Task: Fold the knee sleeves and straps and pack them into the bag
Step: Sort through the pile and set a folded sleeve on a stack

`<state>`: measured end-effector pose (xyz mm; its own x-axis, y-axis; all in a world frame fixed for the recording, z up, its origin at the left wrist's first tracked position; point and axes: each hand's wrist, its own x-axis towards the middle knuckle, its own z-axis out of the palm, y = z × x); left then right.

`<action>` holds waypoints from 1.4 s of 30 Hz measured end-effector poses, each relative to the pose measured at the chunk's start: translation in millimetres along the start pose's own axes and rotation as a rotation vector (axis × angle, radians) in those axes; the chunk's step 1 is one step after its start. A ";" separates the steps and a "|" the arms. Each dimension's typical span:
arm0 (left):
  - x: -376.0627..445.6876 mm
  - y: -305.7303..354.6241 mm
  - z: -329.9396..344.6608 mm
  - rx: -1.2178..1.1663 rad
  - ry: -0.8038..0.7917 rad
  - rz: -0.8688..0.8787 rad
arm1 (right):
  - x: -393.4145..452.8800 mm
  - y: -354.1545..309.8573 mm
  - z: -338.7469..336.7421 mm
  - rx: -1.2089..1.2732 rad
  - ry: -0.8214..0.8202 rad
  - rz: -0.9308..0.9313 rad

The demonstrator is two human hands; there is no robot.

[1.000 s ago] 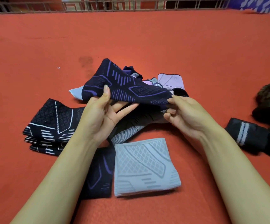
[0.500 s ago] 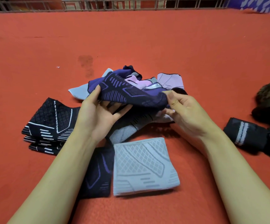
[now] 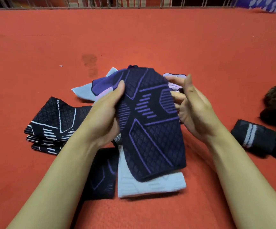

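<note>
Navy sleeve [image 3: 150, 123] with purple lines hangs lengthwise between your hands, above the folded grey sleeve [image 3: 150, 187] on the red counter [image 3: 34, 47]. Left hand [image 3: 104, 116] pinches its left edge, thumb on top. Right hand [image 3: 195, 109] touches the right edge, fingers loosely spread. Straps [image 3: 256, 138] lie well right.

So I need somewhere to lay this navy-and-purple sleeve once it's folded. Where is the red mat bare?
Bare mat spans the far side, between the unfolded pile and the railing. Another bare patch lies nearest you, below the folded grey sleeve. The middle is crowded: black-and-white stack at left, rolled straps at right.
</note>
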<state>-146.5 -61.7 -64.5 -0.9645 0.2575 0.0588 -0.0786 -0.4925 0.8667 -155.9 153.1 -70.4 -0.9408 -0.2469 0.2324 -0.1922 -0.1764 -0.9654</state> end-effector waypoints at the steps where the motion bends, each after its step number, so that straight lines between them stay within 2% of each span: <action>1: 1.7 -1.7 -0.6 0.086 0.025 0.029 | -2.4 -3.5 -1.3 -0.021 -0.045 -0.028; 5: 2.4 -2.7 -3.7 0.230 -0.050 0.035 | -8.1 -8.2 -2.4 -0.421 -0.192 -0.121; 8: -4.0 4.1 -4.9 0.399 -0.057 -0.043 | -4.0 -3.2 -4.9 -0.470 -0.044 -0.136; 10: -6.6 5.1 -11.0 0.557 -0.094 -0.018 | -2.7 -4.6 -11.9 -0.438 0.009 -0.146; 12: -6.6 4.1 -12.1 0.607 -0.024 0.059 | -4.6 -7.0 -18.9 -0.413 -0.059 -0.082; 14: -4.4 1.2 -10.6 0.683 0.119 0.196 | -5.5 -6.1 -23.1 -0.467 -0.122 -0.011; 16: -2.2 -1.0 -8.8 0.809 0.226 0.345 | -4.4 -3.9 -21.9 -0.653 -0.089 -0.055; 18: -1.5 -1.1 -11.1 0.842 0.204 0.426 | -3.1 -3.6 -18.1 -0.777 0.005 -0.156; 22: -1.0 -2.2 -11.1 0.831 0.103 0.488 | -3.6 -7.6 -14.6 -0.656 0.171 -0.257; 25: -3.8 -4.0 -3.1 0.773 0.063 0.527 | -3.5 -6.0 -11.9 -0.712 0.255 -0.306; 28: -8.8 -3.7 1.0 0.799 -0.034 0.472 | -1.5 -4.0 -11.0 -0.570 0.215 -0.258; 31: -8.2 -4.7 -1.7 0.844 -0.074 0.338 | 1.6 0.7 -9.2 -0.434 0.274 -0.216; 37: -3.8 -15.6 -5.2 0.582 0.001 -0.011 | 6.2 17.1 2.2 -0.263 0.387 0.008; 40: -1.5 -18.6 -8.5 0.538 0.014 -0.012 | 8.0 21.0 3.9 -0.119 0.376 0.177; 42: 0.0 -19.0 -7.8 0.510 0.068 0.053 | 7.3 18.3 4.0 0.071 0.281 0.293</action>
<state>-147.0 -58.8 -84.8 -0.9794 0.1800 0.0916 0.0874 -0.0308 0.9957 -165.1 144.2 -85.9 -0.9944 -0.0283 -0.1022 0.1058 -0.2051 -0.9730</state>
